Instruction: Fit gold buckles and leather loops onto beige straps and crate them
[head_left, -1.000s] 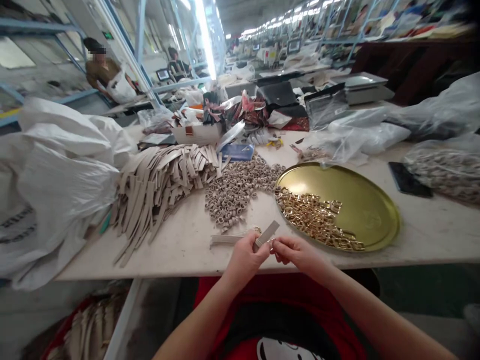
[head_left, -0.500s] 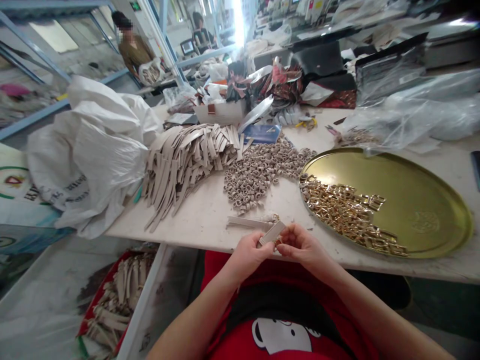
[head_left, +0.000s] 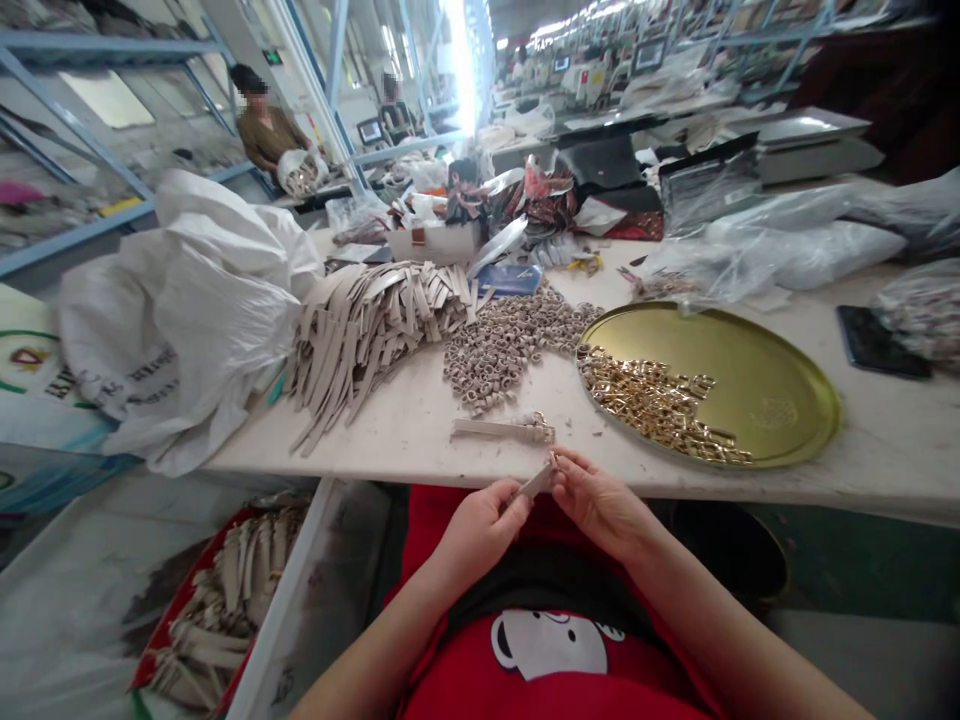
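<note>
Two grips, left hand (head_left: 480, 532) and right hand (head_left: 602, 506), pinch a beige strap (head_left: 535, 482) slanting up toward the right.

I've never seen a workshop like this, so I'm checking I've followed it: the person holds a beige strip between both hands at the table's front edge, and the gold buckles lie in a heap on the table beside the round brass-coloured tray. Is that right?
Not quite: the head view shows the gold buckles lying on the round brass-coloured tray, not on the table beside it. The rest stands: the left hand and right hand hold a beige strip at the table's front edge.
</note>
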